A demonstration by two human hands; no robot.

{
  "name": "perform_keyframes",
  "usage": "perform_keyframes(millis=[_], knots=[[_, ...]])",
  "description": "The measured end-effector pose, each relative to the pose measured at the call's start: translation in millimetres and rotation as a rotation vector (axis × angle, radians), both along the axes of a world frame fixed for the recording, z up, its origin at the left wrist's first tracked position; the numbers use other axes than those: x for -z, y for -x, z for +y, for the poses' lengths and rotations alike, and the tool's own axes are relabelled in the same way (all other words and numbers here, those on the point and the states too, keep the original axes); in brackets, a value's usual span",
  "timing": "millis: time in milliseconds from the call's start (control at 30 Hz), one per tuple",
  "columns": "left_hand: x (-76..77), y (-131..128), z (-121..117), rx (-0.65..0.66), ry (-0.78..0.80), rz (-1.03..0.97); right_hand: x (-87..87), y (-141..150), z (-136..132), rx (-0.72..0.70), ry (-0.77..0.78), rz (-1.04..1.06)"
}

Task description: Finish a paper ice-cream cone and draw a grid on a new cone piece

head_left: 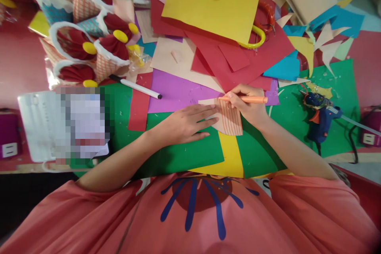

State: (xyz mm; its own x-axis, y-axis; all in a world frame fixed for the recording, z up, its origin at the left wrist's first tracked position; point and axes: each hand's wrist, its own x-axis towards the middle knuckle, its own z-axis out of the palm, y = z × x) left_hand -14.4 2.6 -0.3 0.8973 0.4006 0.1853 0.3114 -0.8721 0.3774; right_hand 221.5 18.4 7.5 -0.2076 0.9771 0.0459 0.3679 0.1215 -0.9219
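Observation:
In my right hand (247, 105) is an orange marker (256, 99), its tip at the top edge of a cream fan-shaped paper piece (232, 121). Orange stripes run down the right part of that piece; its left part is plain. My left hand (190, 123) lies flat on the plain side, fingers stretched out and a little apart. Beneath are green sheets (184, 154), a yellow strip (230, 151) and a purple sheet (175, 89). A white marker with a black cap (139, 88) rests to the left of the purple sheet.
Finished paper cones (111, 55) with dark red filling crowd the upper left. A blue glue gun (320, 123) sits at right, near coloured scraps. Yellow-handled scissors (257, 37) lie partly under a yellow sheet (214, 4). A blurred-out phone-like object (89, 123) stands at left.

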Motion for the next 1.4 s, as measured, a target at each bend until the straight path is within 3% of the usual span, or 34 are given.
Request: perform_keyframes(millis=[667,800,867,933,1167,1400], knots=[[2.3,1,-1,-0.003,0.015,-0.011,-0.3,-2,1,0.023,0.058,0.031],[4.2,1,0,-0.022,-0.041,-0.01,-0.4,-3,-4,0.168,-0.101,0.052],[4.4,2,2,-0.033,-0.07,-0.004,0.3,-3,-7,0.177,-0.236,0.034],[4.2,3,3,-0.05,-0.088,-0.005,1.1,-3,-8,0.142,-0.273,0.014],[5.3,6,4,-0.137,-0.028,0.032,3.0,-2,-2,0.026,0.0,0.013],[4.5,4,3,-0.14,-0.078,0.028,2.0,-1,1,-0.014,0.007,0.012]])
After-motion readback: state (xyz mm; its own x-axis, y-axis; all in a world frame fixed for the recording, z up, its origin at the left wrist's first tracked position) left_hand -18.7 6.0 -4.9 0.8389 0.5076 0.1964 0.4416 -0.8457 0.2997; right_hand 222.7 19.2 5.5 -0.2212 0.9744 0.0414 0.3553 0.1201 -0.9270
